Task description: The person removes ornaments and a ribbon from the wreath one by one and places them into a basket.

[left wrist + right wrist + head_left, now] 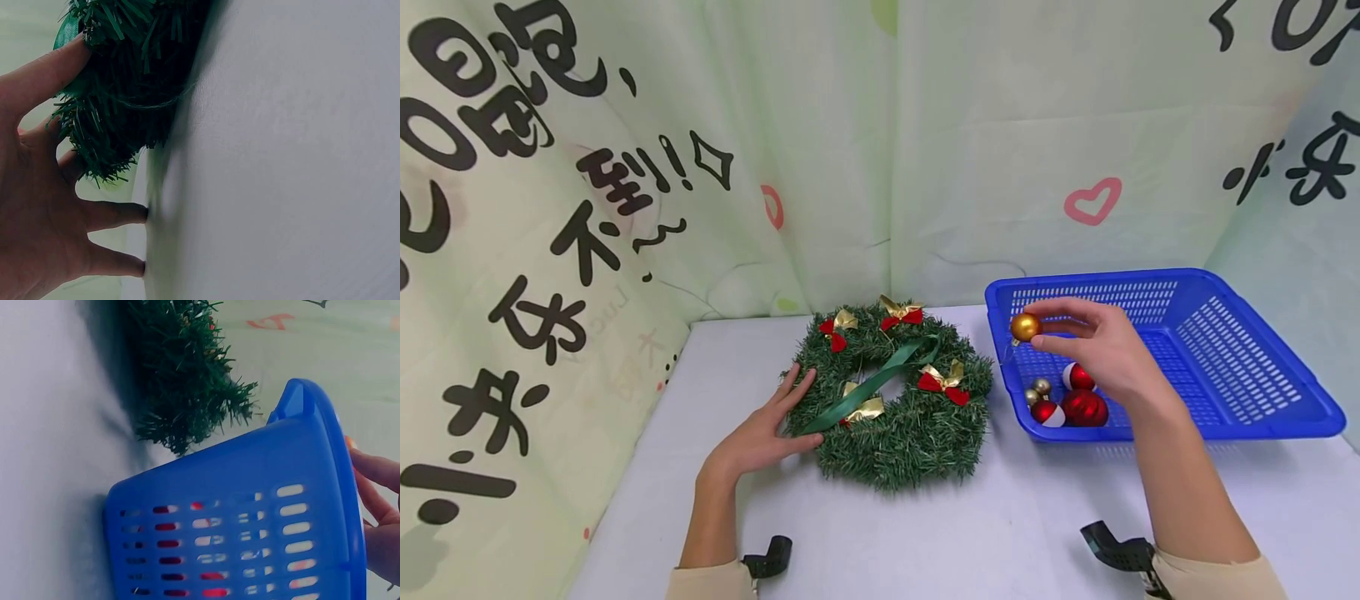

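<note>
A green Christmas wreath [902,446] with red and gold bows and a dark green ribbon [868,387] lies flat on the white table. My left hand [767,433] rests on its left side with fingers spread; in the left wrist view the thumb [53,72] touches the needles and two fingertips reach the tabletop. My right hand [1101,346] pinches a gold Christmas ball [1026,327] between thumb and fingers, above the left part of a blue plastic basket [1262,429]. The basket wall hides much of this hand in the right wrist view.
Inside the basket are a large red ball [1086,409], two red-and-white balls [1078,377] and small gold balls [1041,387]. The basket stands just right of the wreath. A printed curtain [955,167] hangs behind the table and along its sides.
</note>
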A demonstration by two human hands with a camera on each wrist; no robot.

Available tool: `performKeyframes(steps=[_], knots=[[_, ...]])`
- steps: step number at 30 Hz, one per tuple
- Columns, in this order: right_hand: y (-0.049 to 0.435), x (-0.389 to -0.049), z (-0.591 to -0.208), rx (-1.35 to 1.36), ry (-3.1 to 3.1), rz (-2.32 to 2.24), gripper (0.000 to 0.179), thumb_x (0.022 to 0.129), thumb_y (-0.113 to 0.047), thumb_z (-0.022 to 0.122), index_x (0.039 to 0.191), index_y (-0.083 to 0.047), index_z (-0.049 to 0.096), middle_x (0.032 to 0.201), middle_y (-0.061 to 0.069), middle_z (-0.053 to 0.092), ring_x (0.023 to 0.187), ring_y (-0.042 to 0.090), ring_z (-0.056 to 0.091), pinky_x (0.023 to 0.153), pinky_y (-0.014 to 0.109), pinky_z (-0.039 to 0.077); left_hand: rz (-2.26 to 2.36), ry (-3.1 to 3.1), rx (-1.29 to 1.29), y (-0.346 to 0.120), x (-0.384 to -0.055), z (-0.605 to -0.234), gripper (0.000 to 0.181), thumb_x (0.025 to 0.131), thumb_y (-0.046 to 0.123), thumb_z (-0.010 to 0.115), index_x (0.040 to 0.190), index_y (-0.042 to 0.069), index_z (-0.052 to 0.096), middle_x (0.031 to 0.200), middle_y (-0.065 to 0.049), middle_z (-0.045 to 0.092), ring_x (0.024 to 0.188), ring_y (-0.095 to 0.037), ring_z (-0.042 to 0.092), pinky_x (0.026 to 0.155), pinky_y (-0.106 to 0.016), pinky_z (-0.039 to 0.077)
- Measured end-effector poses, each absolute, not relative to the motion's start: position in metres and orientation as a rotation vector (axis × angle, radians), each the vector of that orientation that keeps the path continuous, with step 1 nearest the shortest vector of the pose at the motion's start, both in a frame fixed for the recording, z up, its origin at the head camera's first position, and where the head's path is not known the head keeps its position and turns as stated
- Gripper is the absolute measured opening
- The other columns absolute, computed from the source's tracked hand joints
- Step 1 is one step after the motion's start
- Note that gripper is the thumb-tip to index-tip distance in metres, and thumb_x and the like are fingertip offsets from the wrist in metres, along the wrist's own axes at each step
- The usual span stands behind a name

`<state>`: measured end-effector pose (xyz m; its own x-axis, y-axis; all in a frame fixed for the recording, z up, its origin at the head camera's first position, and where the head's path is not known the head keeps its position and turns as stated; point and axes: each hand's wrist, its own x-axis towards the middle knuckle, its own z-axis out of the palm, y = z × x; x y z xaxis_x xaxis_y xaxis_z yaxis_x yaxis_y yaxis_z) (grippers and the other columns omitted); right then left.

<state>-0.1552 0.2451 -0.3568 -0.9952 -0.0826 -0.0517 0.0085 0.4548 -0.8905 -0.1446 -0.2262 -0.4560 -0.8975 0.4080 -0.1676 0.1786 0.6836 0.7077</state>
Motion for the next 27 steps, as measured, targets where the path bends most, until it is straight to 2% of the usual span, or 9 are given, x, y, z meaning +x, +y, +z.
performKeyframes(steps=[5,8,10,15,20,27], knots=[[0.252,-0.154,-0.365,-0.005,2.608,-1.565,0.048,0.098,-0.034,0.074,0.141,-0.016,0.063,0.146,0.013,0.060,0.128,0.022,0.061,0.113,0.064,0.040,1.042,2.582,0.469,-0.227,-0.145,-0.456,0.097,0.095,0.048,0.073,0.168,0.037,0.010,0.177,0.006,-0.009,0.161,-0.041,0.010,0.118,-0.073,0.027],[0.256,-0.154,-0.370,0.012,2.620,-1.534,0.048,0.099,-0.034,0.073,0.142,-0.014,0.062,0.146,0.016,0.061,0.133,0.032,0.058,0.108,0.059,0.045,1.047,2.577,0.473,-0.227,-0.145,-0.456,0.097,0.095,0.047,0.074,0.168,0.037,0.010,0.177,0.006,-0.009,0.161,-0.042,0.009,0.118,-0.073,0.026],[0.258,-0.154,-0.374,0.014,2.634,-1.505,0.048,0.100,-0.033,0.072,0.142,-0.014,0.062,0.146,0.016,0.061,0.133,0.035,0.057,0.102,0.049,0.052,1.050,2.573,0.473,-0.226,-0.145,-0.455,0.097,0.096,0.046,0.074,0.168,0.037,0.010,0.177,0.006,-0.009,0.161,-0.042,0.009,0.118,-0.073,0.026],[0.261,-0.156,-0.384,0.007,2.637,-1.461,0.047,0.101,-0.030,0.071,0.144,-0.013,0.062,0.146,0.019,0.061,0.130,0.037,0.060,0.086,0.029,0.057,1.047,2.574,0.472,-0.227,-0.145,-0.455,0.097,0.096,0.045,0.074,0.168,0.037,0.010,0.177,0.005,-0.009,0.161,-0.042,0.009,0.118,-0.073,0.026],[0.262,-0.157,-0.393,-0.018,2.645,-1.392,0.044,0.101,-0.026,0.071,0.142,-0.011,0.064,0.143,0.022,0.062,0.126,0.038,0.063,0.085,0.028,0.055,1.045,2.575,0.476,-0.227,-0.146,-0.456,0.097,0.096,0.047,0.074,0.168,0.036,0.011,0.177,0.005,-0.008,0.160,-0.042,0.010,0.117,-0.073,0.027],[0.260,-0.158,-0.397,-0.095,2.665,-1.305,0.039,0.098,-0.020,0.073,0.136,-0.010,0.068,0.133,0.023,0.066,0.115,0.036,0.068,0.082,0.032,0.059,1.044,2.570,0.468,-0.228,-0.146,-0.456,0.097,0.096,0.048,0.073,0.168,0.038,0.010,0.176,0.006,-0.009,0.161,-0.041,0.009,0.118,-0.074,0.026]])
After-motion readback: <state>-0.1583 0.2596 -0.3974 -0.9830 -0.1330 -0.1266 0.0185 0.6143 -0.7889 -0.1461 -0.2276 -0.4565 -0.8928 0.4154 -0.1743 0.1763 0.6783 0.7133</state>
